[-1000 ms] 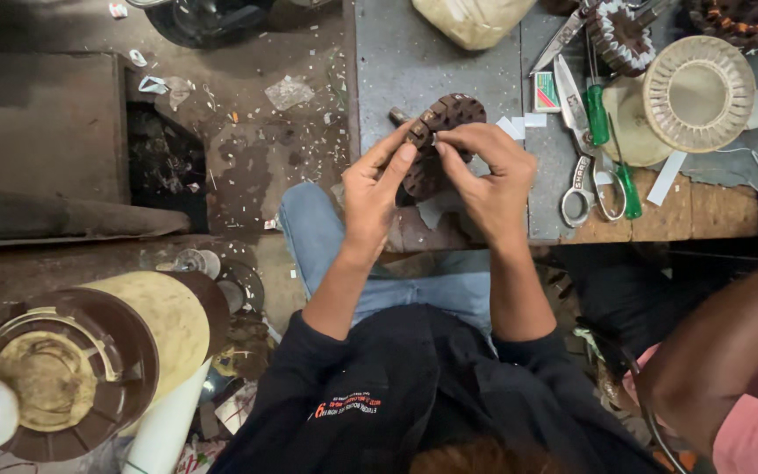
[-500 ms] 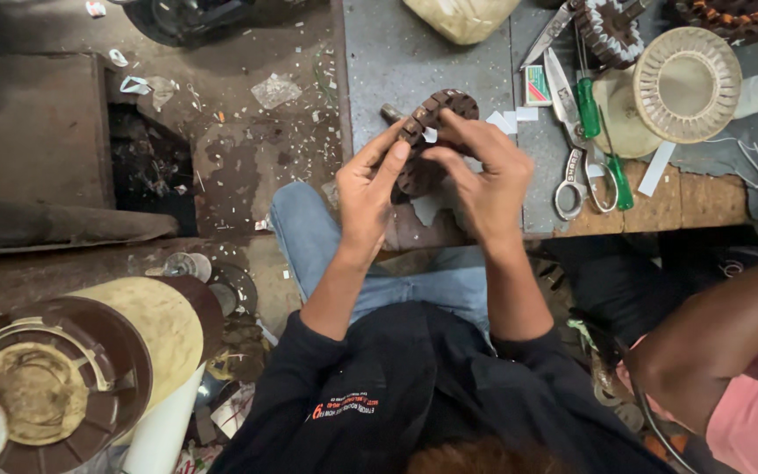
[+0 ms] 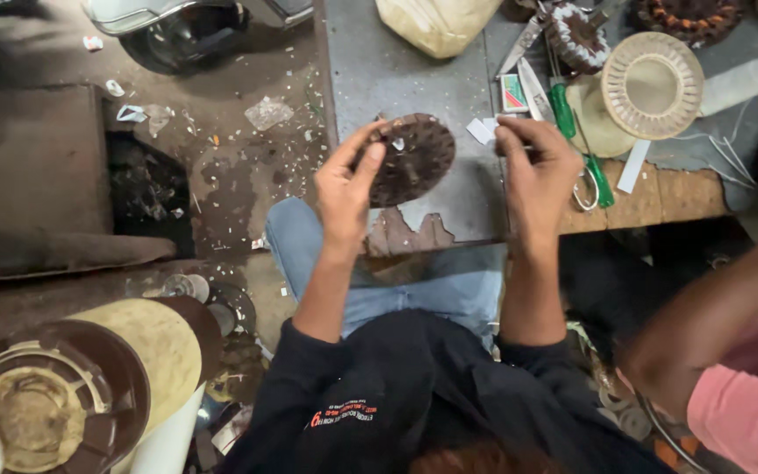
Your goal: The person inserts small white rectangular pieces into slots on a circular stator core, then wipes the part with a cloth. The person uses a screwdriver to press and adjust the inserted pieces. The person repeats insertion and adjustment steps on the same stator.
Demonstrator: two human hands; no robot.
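Head view: the left hand (image 3: 350, 180) grips a dark round slotted disc (image 3: 412, 158), thumb and fingers curled over its left edge, holding it tilted just above the grey surface (image 3: 379, 75). Half a second ago both hands closed on the disc together; now the right hand (image 3: 537, 167) has come off it and sits apart to the right, fingers pinched shut, though what it pinches is too small to tell. The disc has also turned, so its broad face shows more fully.

On the surface beyond the right hand lie green-handled scissors (image 3: 582, 140), a small card box (image 3: 513, 92), a pale ribbed ring (image 3: 651, 85) and a white roll (image 3: 747, 77); a cream bag (image 3: 436, 22) rests at the far edge. The dirt floor (image 3: 239, 167) to the left is strewn with white scraps. A tan cylinder (image 3: 146, 338) lies near the person's left elbow. Another person's arm in a pink sleeve (image 3: 747, 395) enters from the right.
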